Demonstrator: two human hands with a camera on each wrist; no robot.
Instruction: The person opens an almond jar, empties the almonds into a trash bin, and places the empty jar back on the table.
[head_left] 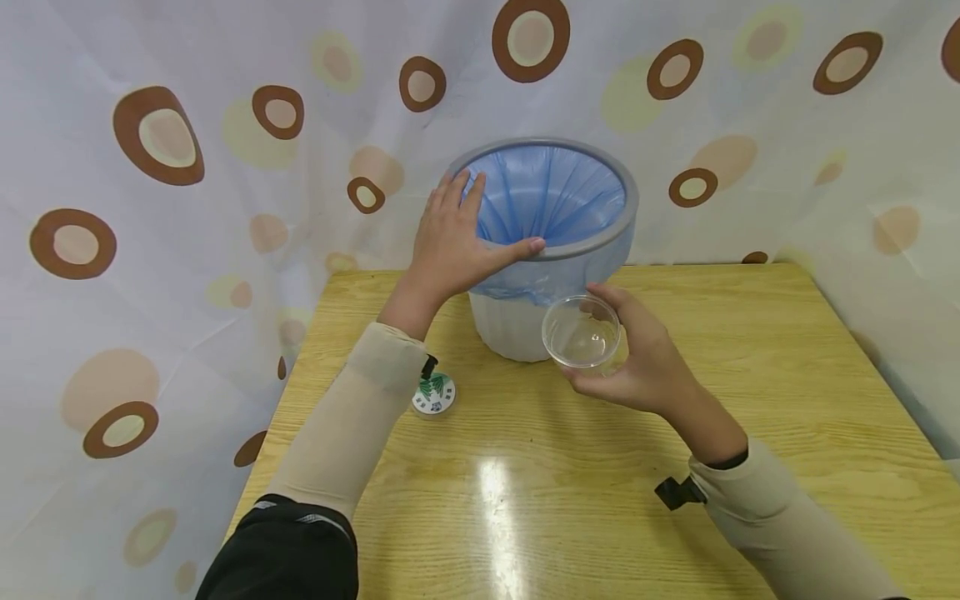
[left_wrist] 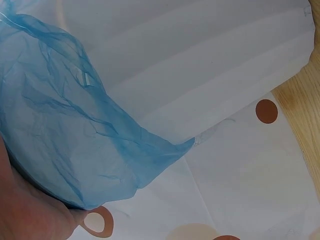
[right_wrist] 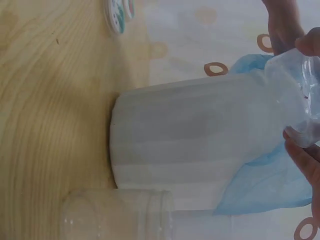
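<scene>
A white waste bin (head_left: 510,325) with a grey rim and a blue plastic liner (head_left: 551,196) stands at the back of the table. My left hand (head_left: 461,237) rests on its rim at the left, fingers spread over the edge and thumb along the near side; in the left wrist view only part of this hand (left_wrist: 35,205) shows beside the liner. In front of the bin my right hand (head_left: 637,358) holds a clear round plastic cup (head_left: 581,333) between thumb and fingers. The right wrist view shows this cup (right_wrist: 290,85) close to the bin's upper part.
A round white lid-like disc (head_left: 433,394) with a green leaf print lies on the wooden table (head_left: 600,500), by my left sleeve. In the right wrist view, a clear jar (right_wrist: 117,215) stands near the bin's base. A patterned curtain (head_left: 225,208) hangs behind.
</scene>
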